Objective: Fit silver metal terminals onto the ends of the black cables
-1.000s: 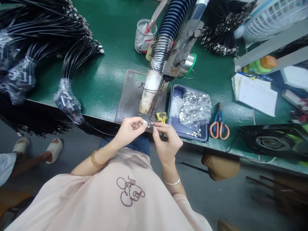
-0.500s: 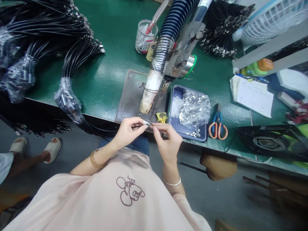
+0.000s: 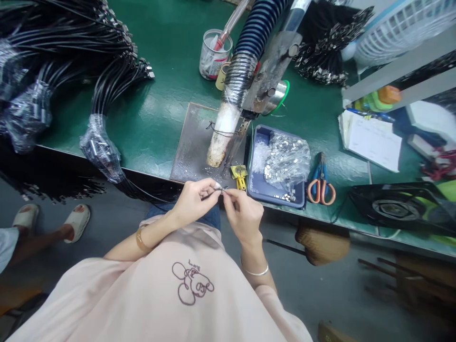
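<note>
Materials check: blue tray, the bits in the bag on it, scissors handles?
Blue tray: likely plastic, matte, moulded rounded rim. Small pieces: look like bright metal, glinting through a clear crinkled plastic bag. Scissors: orange loops and blue upper grips, probably plastic, smooth.

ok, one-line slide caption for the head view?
Left hand and right hand pinch a small metal part together beside the blue tray.

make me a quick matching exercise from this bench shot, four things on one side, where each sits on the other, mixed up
Things:
1. scissors
2. blue tray
3. clear cup
4. small metal piece

Places:
A. pinched between the left hand and right hand
B. far side of the mat, left of the ribbed hose
C. right of the blue tray
D. right of the grey metal plate

Pairs: 1-C, 2-D, 3-B, 4-A
</note>
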Action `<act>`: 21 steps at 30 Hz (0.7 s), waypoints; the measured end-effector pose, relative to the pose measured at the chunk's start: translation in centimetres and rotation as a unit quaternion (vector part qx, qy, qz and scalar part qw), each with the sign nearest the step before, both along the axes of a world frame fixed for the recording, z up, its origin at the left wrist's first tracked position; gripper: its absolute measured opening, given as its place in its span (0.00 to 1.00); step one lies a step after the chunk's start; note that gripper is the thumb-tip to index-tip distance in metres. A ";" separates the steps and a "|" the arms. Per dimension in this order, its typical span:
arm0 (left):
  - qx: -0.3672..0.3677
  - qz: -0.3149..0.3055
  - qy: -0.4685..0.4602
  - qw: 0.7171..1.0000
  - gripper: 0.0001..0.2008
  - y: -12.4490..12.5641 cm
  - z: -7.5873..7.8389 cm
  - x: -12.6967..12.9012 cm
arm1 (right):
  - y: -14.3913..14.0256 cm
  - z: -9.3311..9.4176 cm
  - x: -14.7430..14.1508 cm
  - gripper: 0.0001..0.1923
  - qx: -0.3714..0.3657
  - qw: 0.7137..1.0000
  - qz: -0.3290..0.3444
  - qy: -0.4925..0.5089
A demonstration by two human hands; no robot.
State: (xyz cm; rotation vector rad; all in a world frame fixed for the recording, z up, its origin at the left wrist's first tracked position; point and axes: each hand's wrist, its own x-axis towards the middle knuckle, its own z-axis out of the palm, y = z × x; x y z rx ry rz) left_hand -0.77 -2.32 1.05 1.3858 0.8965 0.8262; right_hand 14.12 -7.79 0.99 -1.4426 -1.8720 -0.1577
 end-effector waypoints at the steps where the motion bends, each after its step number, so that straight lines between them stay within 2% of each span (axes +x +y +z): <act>1: -0.064 -0.031 -0.027 0.997 0.08 0.1 0.0 -0.1 | -0.1 0.0 0.1 0.07 0.004 1.000 -0.003 0.003; 4: -0.205 -0.099 -0.112 0.967 0.16 0.6 0.1 -0.5 | -0.4 0.0 1.5 0.08 -0.004 0.994 -0.083 0.072; 6: -0.249 -0.113 -0.138 0.952 0.19 1.0 0.0 -0.8 | -0.2 0.1 3.5 0.11 -0.021 0.974 -0.177 0.136; 8: -0.274 -0.128 -0.144 0.942 0.19 1.3 0.1 -1.0 | 0.6 0.1 5.7 0.14 -0.069 0.962 -0.226 0.134; 11: -0.279 -0.137 -0.143 0.940 0.18 1.2 0.2 -0.7 | 2.3 0.0 8.2 0.17 -0.146 0.961 -0.227 0.069; 13: -0.269 -0.131 -0.144 0.943 0.17 1.0 0.3 -0.4 | 3.3 -0.2 8.8 0.15 -0.179 0.956 -0.226 0.047; 17: -0.251 -0.123 -0.137 0.950 0.15 0.7 0.3 -0.1 | 4.1 -0.1 8.7 0.09 -0.224 0.949 -0.221 0.031; 21: -0.239 -0.071 -0.128 0.960 0.17 0.8 0.1 -0.2 | 3.1 0.8 8.0 0.07 -0.227 0.944 -0.232 0.066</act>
